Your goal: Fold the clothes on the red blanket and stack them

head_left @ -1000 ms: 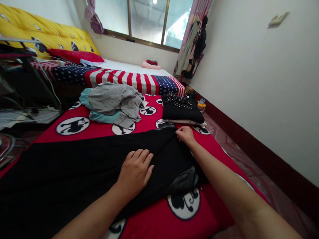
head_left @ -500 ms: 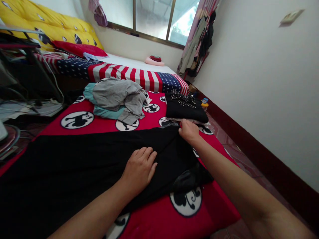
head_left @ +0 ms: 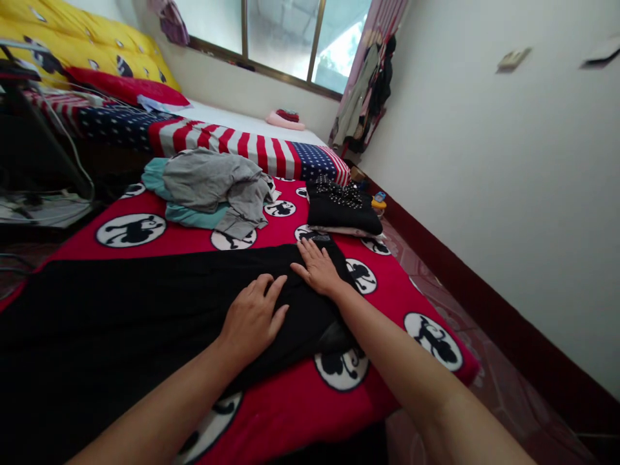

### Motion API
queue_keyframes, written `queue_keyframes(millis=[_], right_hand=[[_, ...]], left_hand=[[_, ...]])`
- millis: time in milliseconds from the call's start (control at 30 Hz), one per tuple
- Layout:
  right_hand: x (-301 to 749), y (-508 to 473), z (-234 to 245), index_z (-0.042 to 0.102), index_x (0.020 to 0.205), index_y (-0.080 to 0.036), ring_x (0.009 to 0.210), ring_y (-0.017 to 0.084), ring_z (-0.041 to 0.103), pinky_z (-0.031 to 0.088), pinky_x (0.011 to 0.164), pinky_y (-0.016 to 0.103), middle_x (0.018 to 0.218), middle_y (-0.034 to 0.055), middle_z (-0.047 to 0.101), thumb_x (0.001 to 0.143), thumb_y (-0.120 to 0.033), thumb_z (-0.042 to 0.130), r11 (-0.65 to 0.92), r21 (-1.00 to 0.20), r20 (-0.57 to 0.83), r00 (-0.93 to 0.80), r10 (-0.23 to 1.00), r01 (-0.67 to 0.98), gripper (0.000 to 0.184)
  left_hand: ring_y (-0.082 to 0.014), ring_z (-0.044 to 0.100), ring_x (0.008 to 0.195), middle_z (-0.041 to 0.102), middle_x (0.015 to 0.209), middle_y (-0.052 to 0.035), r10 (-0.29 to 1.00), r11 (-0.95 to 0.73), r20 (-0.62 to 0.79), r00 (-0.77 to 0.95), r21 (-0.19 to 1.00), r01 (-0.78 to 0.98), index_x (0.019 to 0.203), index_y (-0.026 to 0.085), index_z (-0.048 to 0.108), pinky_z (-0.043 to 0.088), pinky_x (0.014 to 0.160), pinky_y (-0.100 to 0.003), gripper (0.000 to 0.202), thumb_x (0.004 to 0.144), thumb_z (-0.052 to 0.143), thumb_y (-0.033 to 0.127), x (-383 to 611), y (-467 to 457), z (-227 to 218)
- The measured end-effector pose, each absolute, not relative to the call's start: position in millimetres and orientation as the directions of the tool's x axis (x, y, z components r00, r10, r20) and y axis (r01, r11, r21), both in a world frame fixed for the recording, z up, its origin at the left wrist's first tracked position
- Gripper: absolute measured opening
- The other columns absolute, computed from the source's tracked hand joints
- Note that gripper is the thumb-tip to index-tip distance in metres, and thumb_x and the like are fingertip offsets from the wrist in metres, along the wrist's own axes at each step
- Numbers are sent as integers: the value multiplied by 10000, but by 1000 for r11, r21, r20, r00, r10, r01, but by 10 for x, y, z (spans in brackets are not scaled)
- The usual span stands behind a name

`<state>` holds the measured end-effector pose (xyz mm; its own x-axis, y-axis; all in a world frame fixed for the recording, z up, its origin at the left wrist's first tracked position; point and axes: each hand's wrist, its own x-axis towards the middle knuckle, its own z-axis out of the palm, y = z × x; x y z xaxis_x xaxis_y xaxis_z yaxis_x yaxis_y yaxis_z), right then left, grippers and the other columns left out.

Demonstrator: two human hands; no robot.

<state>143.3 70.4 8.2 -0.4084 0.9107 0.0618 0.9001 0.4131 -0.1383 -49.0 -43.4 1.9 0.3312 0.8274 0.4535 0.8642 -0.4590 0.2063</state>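
A long black garment [head_left: 145,303] lies spread across the red bed cover; I cannot tell its exact kind. My left hand [head_left: 254,316] rests on its middle with the fingers apart. To the right, my right hand [head_left: 320,268] lies flat near the garment's right end, fingers stretched out. A shiny dark patch [head_left: 334,336] shows on the fabric below that hand. Just beyond the right fingertips sits a stack of folded black clothes [head_left: 343,213] with a dotted piece on top. A rumpled grey garment [head_left: 208,177] lies over a teal one [head_left: 194,216] farther left.
The red cover [head_left: 285,420] has round white patches with black figures. Behind it stands a bed with a stars-and-stripes edge [head_left: 232,139] and a yellow quilt [head_left: 97,39]. Clothes [head_left: 361,97] hang by the window. A white wall [head_left: 484,181] runs along the right.
My right hand has let go of the garment's right edge and now lies flat on it, farther left. That end now reaches less far right, baring more red cover. The view has shifted slightly.
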Motion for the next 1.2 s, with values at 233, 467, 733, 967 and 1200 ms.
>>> queue_keyframes(millis=[233,467,733,967,1200], right_hand=[[1425,745,292,250,1529,-164,1485,251,153,119,1170,570,1603,100,191,995,-482,320,285,8,-16,-285,959,959,626],[1185,625,250,263,1527,-209,1488,206,144,176,1179,503,1601,52,221,1003,-412,304,507,-72,133,-495,859,859,564],[1328,757,44,225,1540,-191,1491,224,122,181,1181,497,1612,58,164,1001,-427,295,409,-31,81,-405,911,912,592],[1349,740,7,200,1546,-195,1494,206,107,170,1188,484,1616,44,154,997,-446,299,401,-25,122,-395,910,916,612],[1447,755,-23,184,1548,-179,1496,215,88,151,1191,495,1620,57,129,985,-511,303,344,-59,106,-337,936,937,664]], left_hand=[[-272,577,1058,614,1157,-132,874,-412,387,296,265,872,1244,127,574,495,936,-418,382,905,531,297,-558,-527,168],[-258,583,1056,643,1128,-88,885,-403,364,291,287,869,1094,187,659,482,909,-432,288,930,496,360,-1113,-515,256],[-178,632,913,685,951,-43,916,-399,219,335,425,812,897,207,706,489,819,-301,387,984,374,387,-1496,-587,339],[-211,550,1233,594,1349,-104,864,-491,314,394,352,797,1278,153,600,403,1056,-335,418,963,411,351,-1439,95,329],[-236,197,1480,260,1592,-74,929,-355,142,342,82,931,1504,213,310,198,1180,-481,566,987,279,440,-1985,32,-4]])
